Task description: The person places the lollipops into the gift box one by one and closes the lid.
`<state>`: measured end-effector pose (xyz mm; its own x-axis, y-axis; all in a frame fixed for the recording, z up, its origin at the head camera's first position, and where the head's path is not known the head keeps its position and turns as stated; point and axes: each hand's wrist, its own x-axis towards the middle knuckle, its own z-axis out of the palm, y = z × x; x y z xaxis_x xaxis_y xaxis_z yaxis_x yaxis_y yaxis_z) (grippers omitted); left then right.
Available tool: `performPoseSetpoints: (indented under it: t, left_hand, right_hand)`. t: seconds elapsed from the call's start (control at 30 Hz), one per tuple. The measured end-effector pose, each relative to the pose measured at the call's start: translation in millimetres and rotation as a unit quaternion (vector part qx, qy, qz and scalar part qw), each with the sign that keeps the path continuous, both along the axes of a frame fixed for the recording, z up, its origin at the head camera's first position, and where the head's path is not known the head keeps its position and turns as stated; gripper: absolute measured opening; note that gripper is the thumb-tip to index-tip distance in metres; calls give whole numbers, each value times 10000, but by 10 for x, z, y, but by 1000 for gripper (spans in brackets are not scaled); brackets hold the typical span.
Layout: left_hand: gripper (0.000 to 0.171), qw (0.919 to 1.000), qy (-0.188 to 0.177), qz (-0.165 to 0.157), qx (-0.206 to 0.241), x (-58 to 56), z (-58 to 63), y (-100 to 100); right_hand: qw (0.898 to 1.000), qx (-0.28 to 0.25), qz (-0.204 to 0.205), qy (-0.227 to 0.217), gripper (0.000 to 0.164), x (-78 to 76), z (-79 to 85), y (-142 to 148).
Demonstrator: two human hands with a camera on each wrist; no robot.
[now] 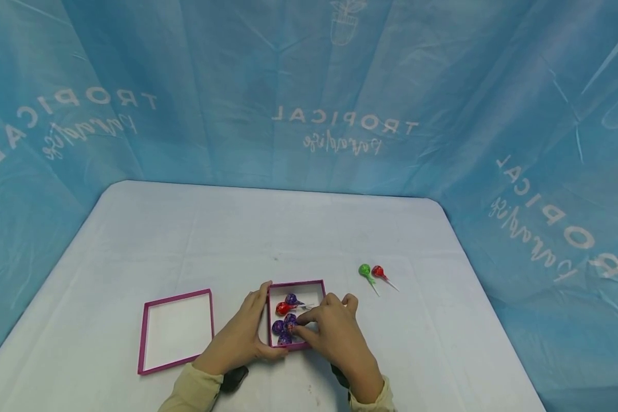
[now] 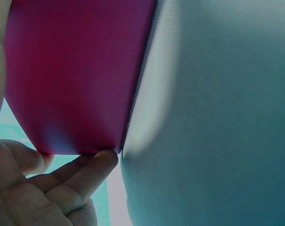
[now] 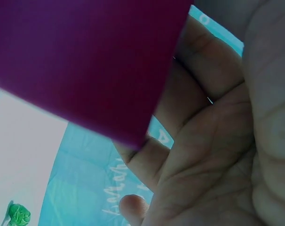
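My left hand (image 1: 242, 337) grips the left side of a small magenta box (image 1: 297, 282), fingers at its far corner and thumb along its near edge. In the left wrist view, fingertips meet the end of the magenta wall (image 2: 76, 80). Inside the box lie a red lollipop (image 1: 282, 309) and several purple lollipops (image 1: 278, 327). My right hand (image 1: 335, 332) reaches over the right wall, thumb and index finger pinching a purple lollipop (image 1: 290, 321) among the others. Its palm partly hides the box's right side. In the right wrist view, other fingers stay outside the wall (image 3: 95, 61).
A second square, magenta-rimmed box part (image 1: 143, 337) lies to the left, white inside, close to the left forearm. A green lollipop (image 1: 364, 269) and a red lollipop (image 1: 378, 271) lie on the white tablecloth (image 1: 268, 229) beyond the right hand. Blue printed curtains (image 1: 237, 114) surround the table.
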<state>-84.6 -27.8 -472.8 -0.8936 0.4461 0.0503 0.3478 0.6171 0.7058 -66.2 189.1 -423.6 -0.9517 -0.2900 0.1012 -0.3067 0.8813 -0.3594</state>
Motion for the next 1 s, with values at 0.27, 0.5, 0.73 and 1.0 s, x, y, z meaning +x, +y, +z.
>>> performPoseSetpoints:
  t: [0.27, 0.5, 0.73, 1.0]
  left_hand:
    - [138, 10000, 24, 34, 63, 7, 1, -3]
    - [140, 9999, -92, 57, 101, -8, 1, -12]
    - [141, 9997, -195, 79, 76, -8, -14, -19]
    - [142, 9996, -264, 27, 80, -18, 19, 8]
  right_hand:
    - [9988, -108, -3, 480, 14, -33, -10, 48]
    - [9884, -673, -508, 1266, 13, -127, -7, 256]
    - [9842, -996, -850, 1191, 12, -191, -50, 347]
    - [9809, -1160, -965, 1225, 13, -218, -61, 401]
